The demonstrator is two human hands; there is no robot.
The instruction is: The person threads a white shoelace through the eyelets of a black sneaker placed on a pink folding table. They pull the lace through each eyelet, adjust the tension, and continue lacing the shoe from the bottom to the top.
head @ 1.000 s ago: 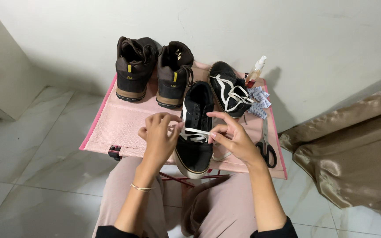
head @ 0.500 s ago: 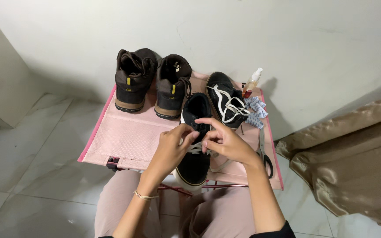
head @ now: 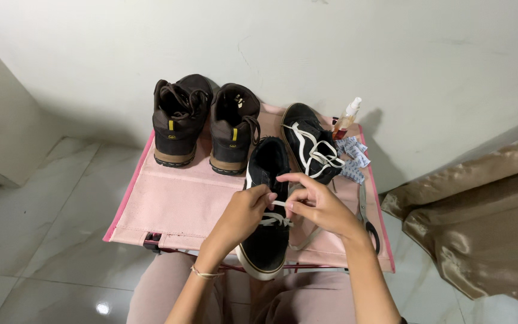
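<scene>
Black sneaker (head: 266, 207), white-soled, lying lengthwise near the front edge of a pink folding table (head: 175, 207), toe toward the wall, heel overhanging toward the lap. Head view: left hand (head: 244, 213) resting on the shoe's lace area, thumb and forefinger pinched narrowly on a white lace (head: 278, 204); right hand (head: 319, 204) opposite, fingers curled and pinched on the same lace, just beside the left fingertips. Loose lace end (head: 304, 240) trailing off the shoe's right side across the table. Thin bracelet (head: 203, 273) on the left wrist.

Behind, at the wall edge of the table: pair of dark brown boots (head: 206, 123), upright, side by side and nearly touching, heels facing the viewer. Right of these, second black sneaker (head: 310, 144) with white laces, tilted on its side, just beside the first shoe's toe. Small spray bottle (head: 347, 117) lying at the far right corner, near blue-and-white sachets (head: 352, 157). Black-handled scissors (head: 367, 216) along the right edge, just beside the right wrist. Tan satin fabric (head: 481, 222) to the right of the table, on a pale tiled floor (head: 37, 210).
</scene>
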